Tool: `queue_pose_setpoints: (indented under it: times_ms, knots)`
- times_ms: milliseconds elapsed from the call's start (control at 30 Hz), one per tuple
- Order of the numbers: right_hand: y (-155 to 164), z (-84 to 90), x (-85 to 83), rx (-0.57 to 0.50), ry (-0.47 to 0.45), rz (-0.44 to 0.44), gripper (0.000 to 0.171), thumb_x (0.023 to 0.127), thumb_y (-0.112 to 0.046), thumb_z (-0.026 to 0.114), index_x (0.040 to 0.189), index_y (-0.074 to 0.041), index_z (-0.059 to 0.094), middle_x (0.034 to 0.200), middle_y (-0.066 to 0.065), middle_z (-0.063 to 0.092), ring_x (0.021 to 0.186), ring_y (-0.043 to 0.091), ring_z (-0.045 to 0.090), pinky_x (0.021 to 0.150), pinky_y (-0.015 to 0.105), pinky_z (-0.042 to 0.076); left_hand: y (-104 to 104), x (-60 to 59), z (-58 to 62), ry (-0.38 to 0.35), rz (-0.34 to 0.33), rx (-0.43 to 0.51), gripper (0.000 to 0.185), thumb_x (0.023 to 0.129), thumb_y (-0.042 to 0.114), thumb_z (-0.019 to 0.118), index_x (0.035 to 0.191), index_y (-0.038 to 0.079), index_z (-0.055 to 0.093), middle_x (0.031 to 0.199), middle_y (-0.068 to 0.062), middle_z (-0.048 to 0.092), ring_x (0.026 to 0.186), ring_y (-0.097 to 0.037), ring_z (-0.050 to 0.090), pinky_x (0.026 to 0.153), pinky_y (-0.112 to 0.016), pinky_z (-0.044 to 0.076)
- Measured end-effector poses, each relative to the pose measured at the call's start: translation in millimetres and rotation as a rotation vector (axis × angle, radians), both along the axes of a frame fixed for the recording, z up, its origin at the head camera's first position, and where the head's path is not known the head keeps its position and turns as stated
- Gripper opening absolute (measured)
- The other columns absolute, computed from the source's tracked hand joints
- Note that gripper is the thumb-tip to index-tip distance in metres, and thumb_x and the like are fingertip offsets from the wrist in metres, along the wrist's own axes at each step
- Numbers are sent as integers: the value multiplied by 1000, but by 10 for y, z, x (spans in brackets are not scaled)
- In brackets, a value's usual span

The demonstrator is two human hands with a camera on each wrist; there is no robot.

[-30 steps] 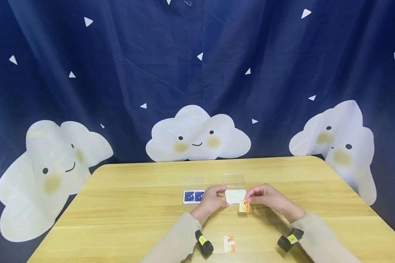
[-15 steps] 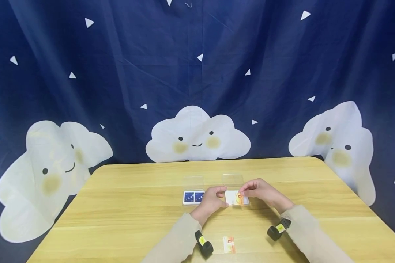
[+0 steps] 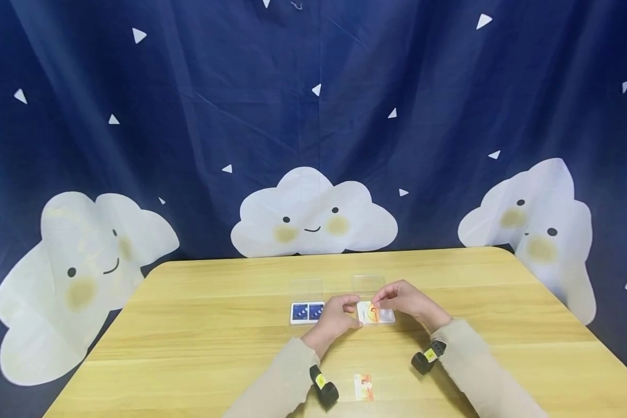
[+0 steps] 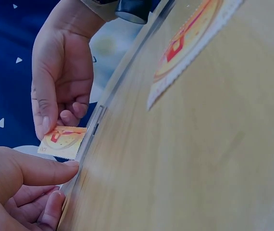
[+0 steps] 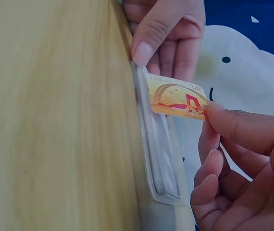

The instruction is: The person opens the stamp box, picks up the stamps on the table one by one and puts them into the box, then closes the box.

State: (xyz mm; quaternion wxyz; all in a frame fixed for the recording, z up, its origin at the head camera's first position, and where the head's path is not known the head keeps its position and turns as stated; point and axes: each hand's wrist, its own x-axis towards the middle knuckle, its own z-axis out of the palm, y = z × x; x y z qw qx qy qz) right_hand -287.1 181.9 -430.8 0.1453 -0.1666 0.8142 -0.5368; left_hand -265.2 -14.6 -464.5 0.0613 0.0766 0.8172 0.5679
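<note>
In the head view, my left hand (image 3: 335, 319) holds the left end of a small clear plastic box (image 3: 388, 317), thumb at the near edge and fingers at the far side. White lining shows inside it, and its clear lid (image 3: 368, 284) lies folded back. My right hand (image 3: 410, 302) pinches an orange and yellow postage stamp (image 5: 180, 98) by one edge, between thumb and forefinger. The stamp has perforated edges and a red arch picture, and it stands tilted over the open box. A second stamp (image 3: 363, 387) of similar colours lies on the table nearer to me.
Left of my left hand stands another clear box (image 3: 292, 320) with its lid back, holding two dark blue pictured pieces (image 3: 300, 312). The wooden table (image 3: 188, 348) ends at a blue curtain (image 3: 313, 116) with white clouds. Black cameras sit on both wrists.
My right hand has carried the stamp leftward from the box's near right corner to above its middle. My left hand keeps its hold on the box, and the second stamp stays put.
</note>
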Motion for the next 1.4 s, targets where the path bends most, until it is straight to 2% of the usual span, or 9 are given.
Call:
queue_pose_setpoints:
  times_ms: [300,567,1000,1167,1400]
  knots:
    - [-70,-37,12,-57,29,-21,22,84,-3,65,96,16,64,85,14,68,75,12,56,66,24,47,14,-1,1,-21,7,17,60,61,-13,74,117,5,64,96,-2,61,88,-15,54,72,-23,51]
    - [-83,-79,33,-54,68,-73,20,83,-1,65,95,15,65,85,16,68,72,12,55,62,23,46,23,5,-3,-16,6,6,61,60,-13,75,117,5,64,96,-2,61,88,-15,54,72,-23,51]
    - [-112,-123,-2,-3,92,-205,15,79,-1,70,90,8,69,84,12,70,73,10,56,64,22,45,18,4,8,-54,20,-11,59,63,-11,74,117,9,65,97,-2,61,89,-16,55,73,-24,52]
    - [-139,-139,-5,7,85,-218,14,79,-1,70,90,8,70,84,12,70,74,10,57,66,22,45,13,5,10,-59,24,-7,59,63,-11,74,117,9,65,97,-2,61,89,-16,55,73,-24,52]
    - [-151,-143,-3,0,87,-240,15,78,0,70,90,9,70,83,15,70,72,11,57,62,22,45,17,2,9,-40,19,-11,58,62,-12,75,117,7,65,97,-2,61,88,-16,55,73,-25,52]
